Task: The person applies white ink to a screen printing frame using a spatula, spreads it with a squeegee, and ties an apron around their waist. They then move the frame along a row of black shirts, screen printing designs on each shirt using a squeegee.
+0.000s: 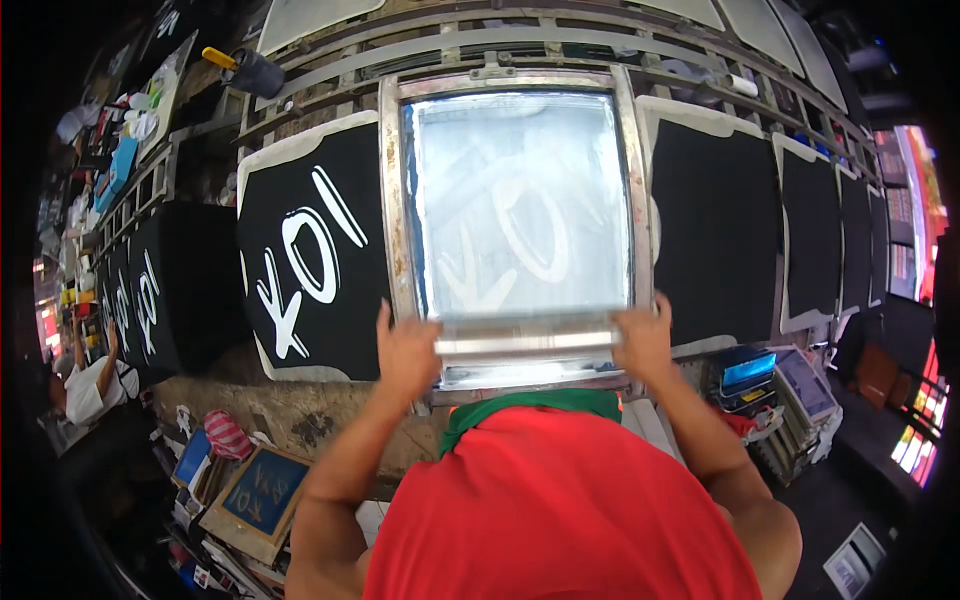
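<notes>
Printed black panel [312, 255] with white marks lies at your left on the long bench [300, 410]. Your left hand [405, 350] grips the near left end of the squeegee [528, 345], fingers wrapped over its pale bar. This bar lies across the near edge of the screen frame [392, 200], which rests flat over the middle panel. Your right hand [643, 340] clasps the opposite end likewise. Plain black panels [715, 230] follow at your right. Judged by its look, the frame is rigid metal, fairly heavy, its mesh [520, 205] taut and easily damaged; hold it by the side rails, never the mesh. The inked bar is probably slippery.
</notes>
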`<control>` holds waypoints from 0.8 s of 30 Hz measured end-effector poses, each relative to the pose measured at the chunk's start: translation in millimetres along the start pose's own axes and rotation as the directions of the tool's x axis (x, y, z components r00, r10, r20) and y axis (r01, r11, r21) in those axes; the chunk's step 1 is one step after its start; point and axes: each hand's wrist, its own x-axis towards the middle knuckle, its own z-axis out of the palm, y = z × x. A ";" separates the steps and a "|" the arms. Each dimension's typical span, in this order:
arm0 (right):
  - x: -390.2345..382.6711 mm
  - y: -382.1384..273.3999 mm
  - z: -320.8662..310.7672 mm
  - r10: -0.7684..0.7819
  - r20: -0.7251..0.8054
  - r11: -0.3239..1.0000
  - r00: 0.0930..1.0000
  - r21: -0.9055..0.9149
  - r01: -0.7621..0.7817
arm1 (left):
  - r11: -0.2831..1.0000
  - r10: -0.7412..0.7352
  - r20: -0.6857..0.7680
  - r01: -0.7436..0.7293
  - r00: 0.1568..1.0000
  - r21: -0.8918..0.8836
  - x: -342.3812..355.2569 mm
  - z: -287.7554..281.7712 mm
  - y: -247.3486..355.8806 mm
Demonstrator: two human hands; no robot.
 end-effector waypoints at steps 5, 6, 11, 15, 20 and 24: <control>230.1 39.5 -46.8 0.016 -0.148 0.983 0.989 -0.178 -0.042 | 0.984 0.011 -0.234 0.031 0.972 0.176 222.2 -36.8 -64.5; 271.1 42.9 -59.9 0.044 -0.140 0.981 0.989 -0.183 -0.070 | 0.977 0.009 -0.270 0.048 0.963 0.205 257.1 -47.0 -69.0; 314.0 42.5 -83.8 0.091 -0.168 0.980 0.982 -0.161 -0.119 | 0.959 -0.105 -0.233 0.161 0.967 0.235 298.9 -64.3 -61.7; 212.8 32.0 -58.4 0.095 0.041 0.981 0.995 -0.171 -0.087 | 0.984 -0.055 -0.169 0.082 0.984 0.159 199.3 -41.7 -40.4; 25.0 -6.2 -13.7 0.100 0.115 0.991 0.988 -0.100 -0.089 | 0.991 -0.117 0.054 0.113 0.992 0.073 15.8 -7.9 16.6; -46.1 -25.1 -8.8 0.078 0.166 0.997 0.983 -0.037 -0.073 | 0.987 -0.158 0.059 0.157 0.986 0.019 -55.9 2.0 40.7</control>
